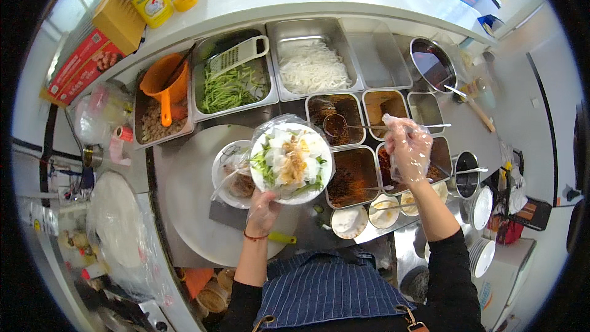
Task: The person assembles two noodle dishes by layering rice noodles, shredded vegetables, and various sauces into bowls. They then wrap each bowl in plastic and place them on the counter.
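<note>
From afar I'd level both: my left hand [263, 210] grips the bowl [305, 196]; right of it, my right hand [408, 147] pinches the ladle [335, 125].

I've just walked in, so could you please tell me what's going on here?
The person's gloved left hand holds a white bowl of white strips, green shreds and brown topping. The right hand grips a ladle, its scoop at a steel tray of dark sauce. A second white bowl stands left of the first.
</note>
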Tool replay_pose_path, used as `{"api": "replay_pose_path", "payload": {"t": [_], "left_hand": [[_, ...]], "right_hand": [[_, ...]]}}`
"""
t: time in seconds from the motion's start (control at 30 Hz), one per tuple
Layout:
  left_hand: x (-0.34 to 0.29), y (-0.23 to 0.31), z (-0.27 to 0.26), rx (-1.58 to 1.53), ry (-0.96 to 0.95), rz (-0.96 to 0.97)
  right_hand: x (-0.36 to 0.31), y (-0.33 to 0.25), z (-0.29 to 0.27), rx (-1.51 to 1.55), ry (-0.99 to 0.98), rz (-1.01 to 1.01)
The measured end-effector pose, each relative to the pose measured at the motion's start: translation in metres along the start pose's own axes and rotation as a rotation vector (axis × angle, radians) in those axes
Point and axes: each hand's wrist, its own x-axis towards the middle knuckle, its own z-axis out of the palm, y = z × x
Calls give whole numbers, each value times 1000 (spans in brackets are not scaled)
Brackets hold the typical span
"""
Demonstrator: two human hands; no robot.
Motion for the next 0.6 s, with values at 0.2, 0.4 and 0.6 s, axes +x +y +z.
{"api": "replay_pose_path", "payload": {"t": [0.2, 0.4, 0.6], "left_hand": [[1, -2, 9, -59, -17, -7], [3, -3, 6, -27, 39, -44], [5, -1, 14, -80, -15, 17]], "right_hand": [[-39, -25, 24, -140, -270, -406], [-59, -10, 27, -386, -334, -949], [-67, -1, 24, -356, -357, -991]]}}
